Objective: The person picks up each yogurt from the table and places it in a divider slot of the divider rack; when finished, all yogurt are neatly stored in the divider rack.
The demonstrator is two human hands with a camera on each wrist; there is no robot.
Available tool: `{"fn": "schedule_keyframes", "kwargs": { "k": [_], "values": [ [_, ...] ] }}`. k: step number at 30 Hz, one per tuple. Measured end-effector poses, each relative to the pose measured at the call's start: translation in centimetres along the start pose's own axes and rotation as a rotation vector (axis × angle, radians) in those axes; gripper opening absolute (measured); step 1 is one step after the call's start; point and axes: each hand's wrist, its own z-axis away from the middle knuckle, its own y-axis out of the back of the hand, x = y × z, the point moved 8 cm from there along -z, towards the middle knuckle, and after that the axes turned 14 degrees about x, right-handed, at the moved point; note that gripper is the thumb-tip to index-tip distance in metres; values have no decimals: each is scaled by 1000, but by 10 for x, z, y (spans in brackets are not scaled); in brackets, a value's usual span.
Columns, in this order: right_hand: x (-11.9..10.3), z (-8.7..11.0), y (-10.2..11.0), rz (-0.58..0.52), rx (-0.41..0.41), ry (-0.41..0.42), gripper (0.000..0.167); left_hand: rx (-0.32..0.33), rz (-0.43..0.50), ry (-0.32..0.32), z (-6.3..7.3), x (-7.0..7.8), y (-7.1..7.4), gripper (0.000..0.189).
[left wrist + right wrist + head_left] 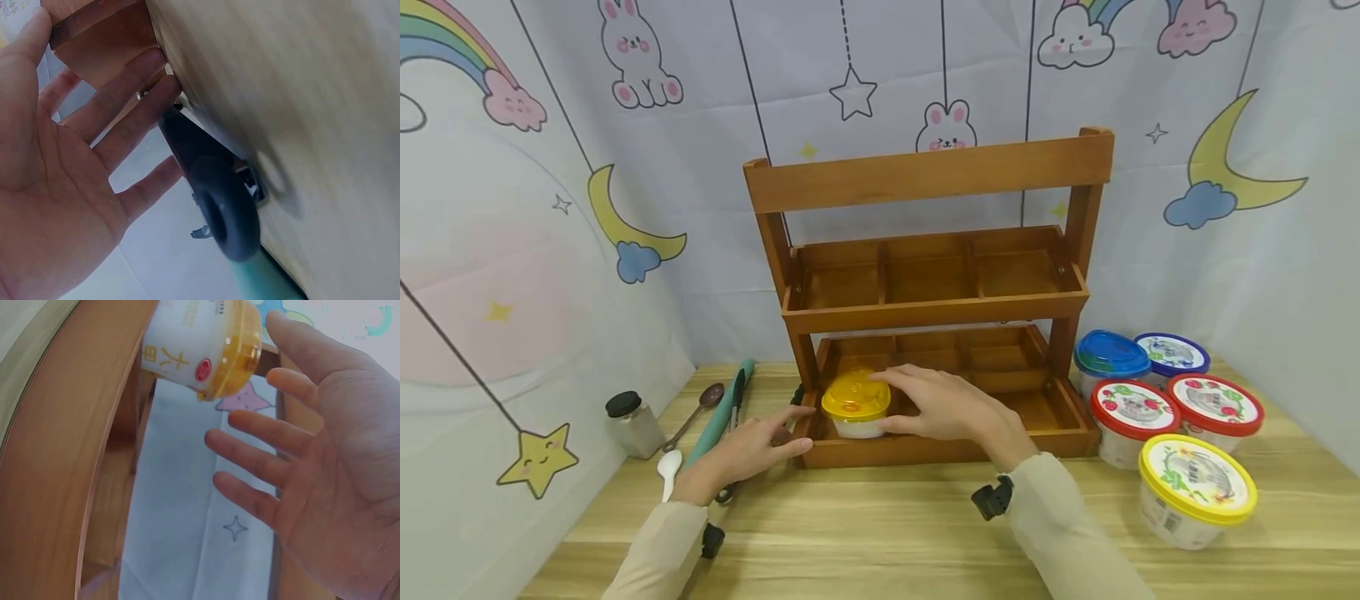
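A white tub with a clear yellow domed lid (856, 400) stands in the lower tier of the wooden rack (925, 321), at its left end. My right hand (951, 406) is just right of this tub, fingers loosely extended; in the right wrist view the thumb is near the yellow lid and the other fingers hold nothing. My left hand (748, 450) is at the rack's lower left corner, its fingers stretched out with nothing gripped. In the left wrist view, fingertips overlap the rack's brown end (106, 44), beside a black-handled utensil (219, 200); contact I cannot tell.
At right stand several lidded tubs: blue (1112, 354), dark blue-rimmed (1172, 354), red-rimmed (1133, 417) and yellow-rimmed (1197, 487). On the left lie a white spoon (669, 468), a brown ladle (700, 410) and a teal utensil (718, 421), near a black-capped jar (636, 427).
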Motion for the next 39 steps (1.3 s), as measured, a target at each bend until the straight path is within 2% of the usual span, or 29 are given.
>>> {"fn": "schedule_keyframes", "kwargs": {
  "k": [6,19,24,29,32,39],
  "values": [
    [6,16,13,33,1,-15,65,-1,4,-4,0,1,0,57],
    [19,62,45,130,29,10,62,-17,-1,17,1,0,-2,58],
    [34,84,66,147,47,-40,60,-23,-3,0,0,0,-2,58],
    [49,108,85,148,46,-111,62,-33,8,13,0,-2,-3,59],
    [55,120,93,149,41,-123,62,-34,16,27,0,-2,-5,60],
    [69,142,104,183,36,-134,62,-27,6,12,1,-1,-2,59]
  ]
}}
